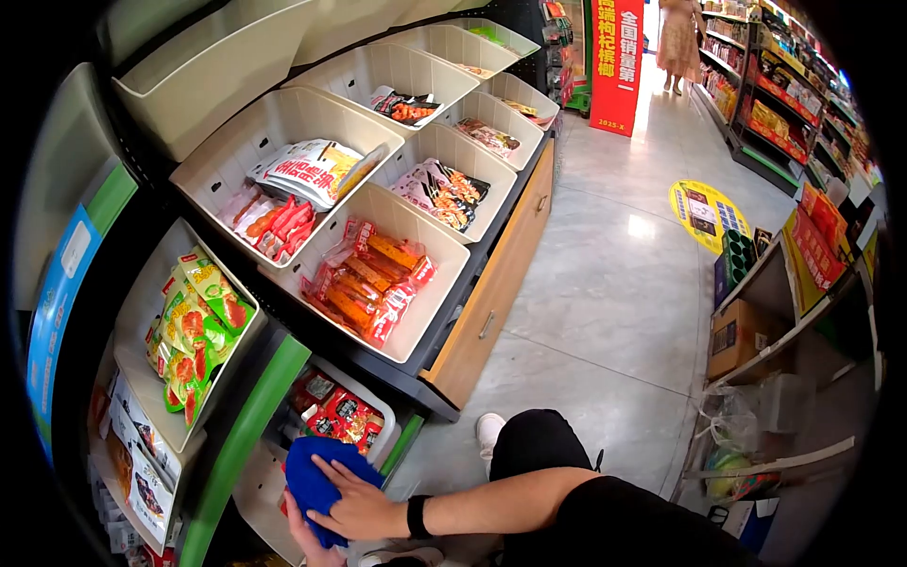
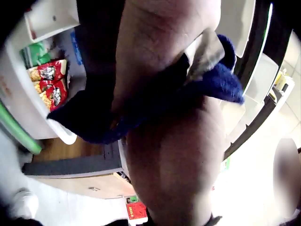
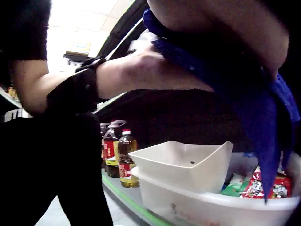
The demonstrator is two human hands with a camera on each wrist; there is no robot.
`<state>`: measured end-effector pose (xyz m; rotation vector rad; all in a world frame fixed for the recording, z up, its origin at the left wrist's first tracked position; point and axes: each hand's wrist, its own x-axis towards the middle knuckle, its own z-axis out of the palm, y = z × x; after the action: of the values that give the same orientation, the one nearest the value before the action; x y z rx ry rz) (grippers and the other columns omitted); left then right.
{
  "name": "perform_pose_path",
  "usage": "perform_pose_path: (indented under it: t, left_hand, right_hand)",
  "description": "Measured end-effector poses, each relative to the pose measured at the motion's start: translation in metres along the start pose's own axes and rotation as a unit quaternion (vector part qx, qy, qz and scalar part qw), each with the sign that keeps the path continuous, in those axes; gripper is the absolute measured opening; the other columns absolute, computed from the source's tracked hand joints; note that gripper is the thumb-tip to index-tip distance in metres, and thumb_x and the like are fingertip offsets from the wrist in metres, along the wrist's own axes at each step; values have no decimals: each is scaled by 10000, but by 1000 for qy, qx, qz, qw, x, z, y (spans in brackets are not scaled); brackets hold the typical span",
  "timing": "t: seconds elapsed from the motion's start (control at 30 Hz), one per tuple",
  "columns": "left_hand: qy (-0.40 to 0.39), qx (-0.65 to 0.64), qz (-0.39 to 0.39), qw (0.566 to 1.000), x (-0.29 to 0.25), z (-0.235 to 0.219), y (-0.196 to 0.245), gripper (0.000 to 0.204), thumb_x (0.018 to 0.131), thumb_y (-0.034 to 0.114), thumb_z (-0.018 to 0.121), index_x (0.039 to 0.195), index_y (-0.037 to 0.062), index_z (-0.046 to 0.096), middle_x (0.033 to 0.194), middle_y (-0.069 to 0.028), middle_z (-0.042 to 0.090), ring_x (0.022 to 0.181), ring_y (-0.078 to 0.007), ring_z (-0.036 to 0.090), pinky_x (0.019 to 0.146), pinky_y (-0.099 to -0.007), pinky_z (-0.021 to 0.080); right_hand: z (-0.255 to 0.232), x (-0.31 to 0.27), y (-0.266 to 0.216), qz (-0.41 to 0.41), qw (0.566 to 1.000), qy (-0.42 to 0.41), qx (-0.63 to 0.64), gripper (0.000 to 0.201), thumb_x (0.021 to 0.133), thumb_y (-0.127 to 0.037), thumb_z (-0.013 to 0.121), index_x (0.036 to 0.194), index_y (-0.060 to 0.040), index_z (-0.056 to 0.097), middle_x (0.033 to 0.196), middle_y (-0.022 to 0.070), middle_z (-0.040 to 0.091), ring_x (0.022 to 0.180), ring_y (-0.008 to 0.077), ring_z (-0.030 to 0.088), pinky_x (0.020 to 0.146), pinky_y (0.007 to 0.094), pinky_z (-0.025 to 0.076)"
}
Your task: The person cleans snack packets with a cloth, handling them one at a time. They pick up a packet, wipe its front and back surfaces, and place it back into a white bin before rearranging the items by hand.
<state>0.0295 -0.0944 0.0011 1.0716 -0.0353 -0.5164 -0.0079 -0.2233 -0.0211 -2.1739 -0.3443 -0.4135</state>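
A bunched blue cloth point(image 1: 326, 477) lies between my two hands, low in the head view. My right hand point(image 1: 364, 510), with a black band at its wrist, rests on top of it with fingers spread and fairly straight. From below, my left hand point(image 1: 310, 541) holds the cloth at its left edge; part of this hand is hidden. A pale piece point(image 2: 206, 54) shows beside the cloth in the left wrist view. Under the cloth's hanging corner stands a white tub point(image 3: 211, 205) with red snack packets point(image 3: 268, 184). A cream bin point(image 3: 181, 162) sits tilted on this tub.
Cream display bins point(image 1: 425, 274) with packaged snacks fill the shelving, above a wooden drawer front point(image 1: 496, 312). Green packets point(image 1: 194, 331) lie in a bin at left. Oil bottles point(image 3: 127, 160) stand on the low shelf. Cartons point(image 1: 742, 340) line the right side; a person point(image 1: 678, 42) stands far off.
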Motion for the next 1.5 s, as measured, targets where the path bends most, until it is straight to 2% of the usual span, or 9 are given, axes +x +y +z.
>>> perform_pose_path:
  t: [0.37,0.47,0.6,0.77,0.97,1.07,1.13,1.27,1.5]
  left_hand:
    - [19,-65,-18,998,1,6,-1,591,1031,476,387,1449,63,455,1414,-148,538,1260,-309,549,1080,-467,424]
    - [21,-19,-1,1000,4,-6,1,610,1038,505,361,1426,47,471,1370,-161,570,1221,-316,577,1058,-466,448]
    - [18,-37,-16,999,2,-5,3,594,1043,508,347,1430,76,473,1359,-146,577,1208,-303,581,1043,-454,460]
    - [22,-75,-44,996,-6,20,0,541,1045,474,377,1441,119,473,1398,-92,559,1241,-273,561,1044,-435,459]
    - [26,-70,-36,997,-9,23,3,545,1033,472,432,1427,98,478,1387,-109,567,1230,-281,571,1045,-449,456]
    - [8,-73,-41,996,-6,15,3,582,1030,493,428,1433,74,458,1373,-126,572,1218,-290,578,1042,-452,459]
    - [-2,-54,-16,998,-3,10,3,625,1025,523,415,1440,56,437,1359,-141,576,1208,-297,581,1041,-453,458]
    - [10,-59,-19,998,-4,-2,6,638,1023,541,400,1435,56,442,1359,-144,572,1214,-303,572,1053,-459,447]
    - [-25,-102,-89,990,-9,12,-1,568,1048,514,341,1466,142,436,1437,-96,524,1288,-308,521,1090,-481,407]
  right_hand:
    - [-13,6,-4,93,994,-50,27,660,1032,-427,410,754,104,689,1315,342,530,1453,450,239,1163,505,290]
    - [-23,-11,-20,54,991,-76,95,494,1039,-332,410,1164,90,635,1386,342,466,1459,505,155,1164,564,262]
    - [-6,-19,-17,-15,999,-15,45,479,995,-323,481,1230,80,592,1387,307,484,1481,452,156,1183,545,230]
    - [-3,0,7,-61,993,92,-33,548,982,-363,505,704,54,726,1097,286,660,1490,374,202,1197,501,221]
    - [-10,8,12,41,992,-89,-73,482,1010,-356,461,978,45,726,981,288,679,1452,384,295,1195,515,229]
    - [-19,12,-2,77,955,-270,-98,495,1011,-384,467,1258,16,621,1324,305,521,1397,405,383,1195,493,237]
    - [-12,-3,-17,119,965,-217,-92,510,999,-401,487,1282,6,606,1495,287,374,1399,411,375,1196,464,243]
    - [48,-33,-9,-60,996,66,21,492,1015,-341,454,1142,91,650,1488,388,297,1463,467,181,1186,527,233]
    - [-14,4,-6,0,1000,20,-10,565,1015,-380,442,838,77,722,1302,355,533,1498,389,140,1213,485,175]
